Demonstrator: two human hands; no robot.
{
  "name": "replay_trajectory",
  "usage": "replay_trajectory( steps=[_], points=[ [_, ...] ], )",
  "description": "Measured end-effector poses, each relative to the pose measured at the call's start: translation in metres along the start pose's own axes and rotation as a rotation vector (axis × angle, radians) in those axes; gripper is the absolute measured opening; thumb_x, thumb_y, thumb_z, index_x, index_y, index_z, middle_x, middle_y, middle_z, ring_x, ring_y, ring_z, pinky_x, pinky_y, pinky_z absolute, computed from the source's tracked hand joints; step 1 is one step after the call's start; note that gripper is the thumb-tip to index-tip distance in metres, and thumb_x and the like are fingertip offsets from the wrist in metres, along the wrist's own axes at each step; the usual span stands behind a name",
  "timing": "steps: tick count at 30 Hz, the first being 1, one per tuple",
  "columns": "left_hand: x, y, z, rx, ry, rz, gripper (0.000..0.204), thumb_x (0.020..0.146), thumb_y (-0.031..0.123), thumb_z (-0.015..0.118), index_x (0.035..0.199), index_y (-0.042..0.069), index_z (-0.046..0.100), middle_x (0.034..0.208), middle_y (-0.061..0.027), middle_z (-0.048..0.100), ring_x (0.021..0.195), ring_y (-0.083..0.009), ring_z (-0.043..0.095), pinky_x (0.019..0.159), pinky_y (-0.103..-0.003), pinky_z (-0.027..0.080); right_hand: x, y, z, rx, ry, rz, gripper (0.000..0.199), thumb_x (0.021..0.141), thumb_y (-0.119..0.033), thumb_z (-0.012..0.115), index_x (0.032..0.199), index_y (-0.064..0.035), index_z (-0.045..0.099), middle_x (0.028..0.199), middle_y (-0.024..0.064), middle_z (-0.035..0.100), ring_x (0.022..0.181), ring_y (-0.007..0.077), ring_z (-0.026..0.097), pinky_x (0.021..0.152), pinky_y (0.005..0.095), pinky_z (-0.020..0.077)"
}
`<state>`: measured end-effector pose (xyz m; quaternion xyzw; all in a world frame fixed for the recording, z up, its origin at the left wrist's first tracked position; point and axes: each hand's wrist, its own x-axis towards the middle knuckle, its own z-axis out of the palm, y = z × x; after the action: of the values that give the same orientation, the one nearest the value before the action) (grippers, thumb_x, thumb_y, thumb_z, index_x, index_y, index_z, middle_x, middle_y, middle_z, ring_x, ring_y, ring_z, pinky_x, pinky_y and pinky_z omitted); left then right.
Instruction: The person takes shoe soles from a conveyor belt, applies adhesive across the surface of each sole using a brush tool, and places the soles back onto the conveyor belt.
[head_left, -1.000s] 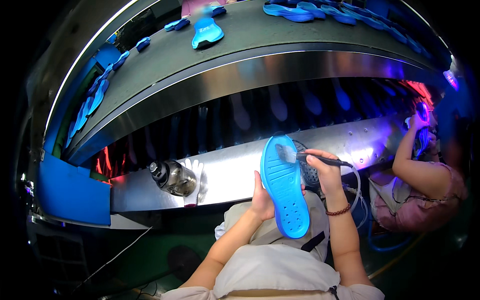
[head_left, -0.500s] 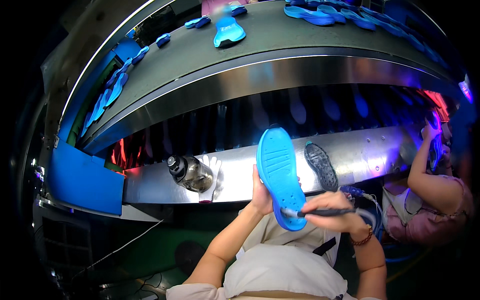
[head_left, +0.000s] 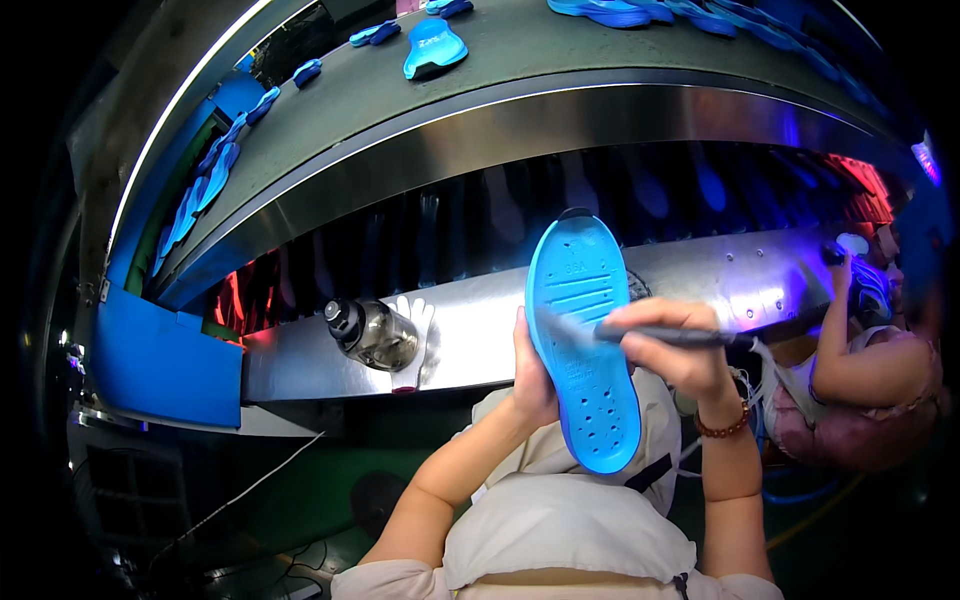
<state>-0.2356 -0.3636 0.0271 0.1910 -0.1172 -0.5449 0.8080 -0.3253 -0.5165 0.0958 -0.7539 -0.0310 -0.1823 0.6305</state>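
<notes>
A bright blue shoe sole (head_left: 597, 400) is held up in front of me, its inner face toward me, with grooves across its middle and small holes near the lower end. My left hand (head_left: 535, 382) is closed round its left edge. My right hand (head_left: 680, 352) grips a brush (head_left: 690, 336) by its dark handle, and a pale tube or cord trails from the handle's back end. The blurred bristles lie over the middle of the sole; whether they touch it I cannot tell. Behind my right hand, a dark perforated sole (head_left: 638, 286) on the metal ledge is mostly hidden.
A dark translucent bottle (head_left: 375, 338) stands on the metal ledge (head_left: 480, 345) beside a white glove (head_left: 415, 350). Beyond the ledge runs a green conveyor belt (head_left: 520, 55) carrying several blue soles (head_left: 435, 48). Another person (head_left: 865, 380) works at the right.
The brush has moved from the sole's lower end up to its middle. The sole has shifted slightly right and now covers part of the dark sole. My view has tilted slightly downward.
</notes>
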Motion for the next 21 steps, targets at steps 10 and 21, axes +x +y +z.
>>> replay_trajectory(
  steps=[10,21],
  points=[
    [0.015,0.020,0.013,0.151,0.109,0.267,0.099,0.074,0.078,0.001,0.118,0.002,0.045,0.095,-0.0195,0.059,0.085,-0.0302,0.059,0.077,-0.041,0.049,-0.010,-0.005,-0.001,-0.189,-0.241,-0.263,0.019,0.067,-0.003,0.070,0.086,-0.0015,0.066,0.087,0.0119,0.067,0.083,0.0225,0.065,0.076,0.0313,0.0496],
    [0.016,0.047,0.019,0.066,0.099,0.495,0.102,0.071,0.082,0.006,0.119,0.000,0.044,0.096,-0.0229,0.058,0.086,-0.0329,0.059,0.077,-0.044,0.049,-0.031,0.000,-0.016,0.090,-0.261,-0.138,0.021,0.068,0.001,0.069,0.088,-0.0002,0.067,0.092,0.0142,0.066,0.088,0.0249,0.063,0.081,0.0325,0.0490]
  ],
)
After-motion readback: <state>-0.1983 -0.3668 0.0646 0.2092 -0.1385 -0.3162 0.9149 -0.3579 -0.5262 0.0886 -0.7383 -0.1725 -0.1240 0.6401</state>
